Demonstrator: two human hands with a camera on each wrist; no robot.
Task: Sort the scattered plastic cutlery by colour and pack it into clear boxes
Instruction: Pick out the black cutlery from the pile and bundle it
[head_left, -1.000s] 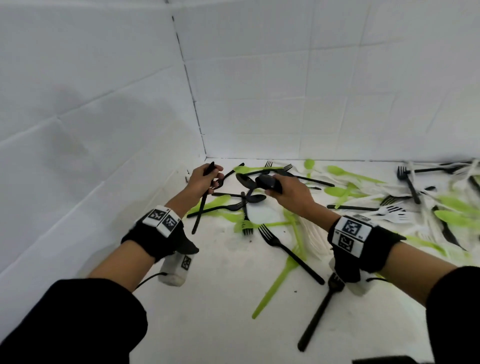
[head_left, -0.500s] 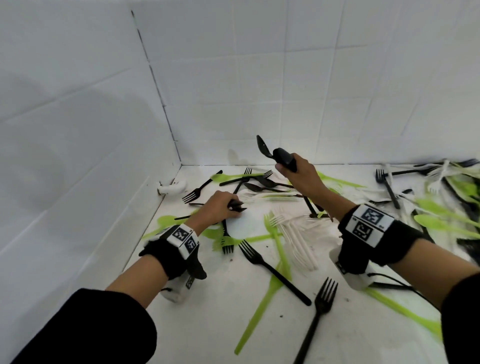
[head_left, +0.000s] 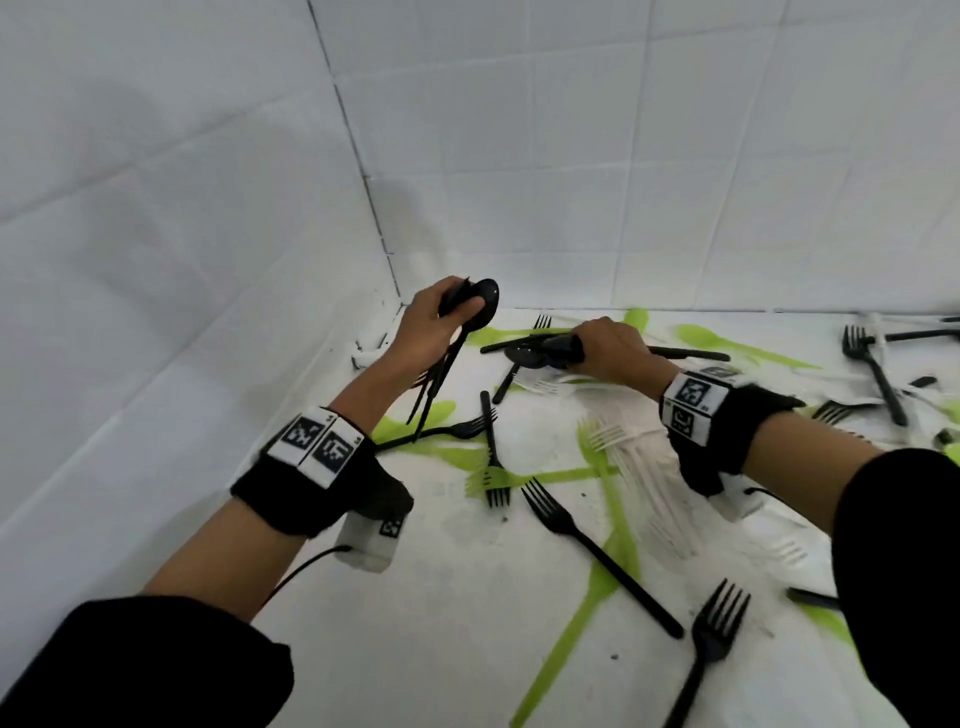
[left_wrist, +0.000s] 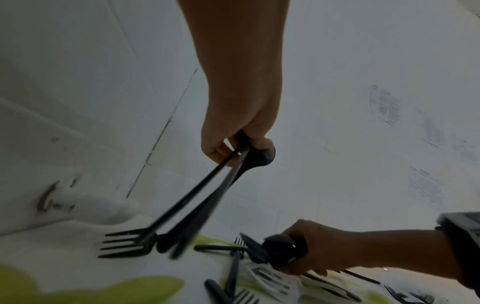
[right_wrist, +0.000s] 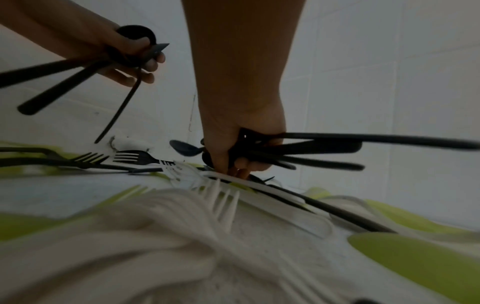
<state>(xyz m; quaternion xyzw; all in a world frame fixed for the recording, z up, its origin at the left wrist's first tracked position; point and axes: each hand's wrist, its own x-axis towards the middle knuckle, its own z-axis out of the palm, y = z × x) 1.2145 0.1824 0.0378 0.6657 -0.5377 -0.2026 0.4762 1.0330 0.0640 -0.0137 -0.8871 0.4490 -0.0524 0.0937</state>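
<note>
My left hand (head_left: 441, 322) is raised near the back left corner and grips a bundle of black cutlery (head_left: 470, 317); a spoon bowl sticks up and the handles hang down (left_wrist: 205, 197). My right hand (head_left: 608, 348) is low over the pile and holds a second bunch of black cutlery (right_wrist: 324, 144), its handles pointing right. Its fingertips (right_wrist: 241, 172) touch the pieces lying under them. Black forks (head_left: 597, 551), green cutlery (head_left: 582, 623) and white forks (head_left: 639, 467) lie scattered on the white surface. No clear box is in view.
White tiled walls close in at the left and back and meet in a corner (head_left: 384, 244). A small white fitting (head_left: 371, 348) lies at the wall's foot. More black, green and white cutlery (head_left: 878, 374) lies at the far right.
My left hand has lifted off the surface with its black pieces. My right hand has dropped from its raised position onto the pile, still holding its bunch.
</note>
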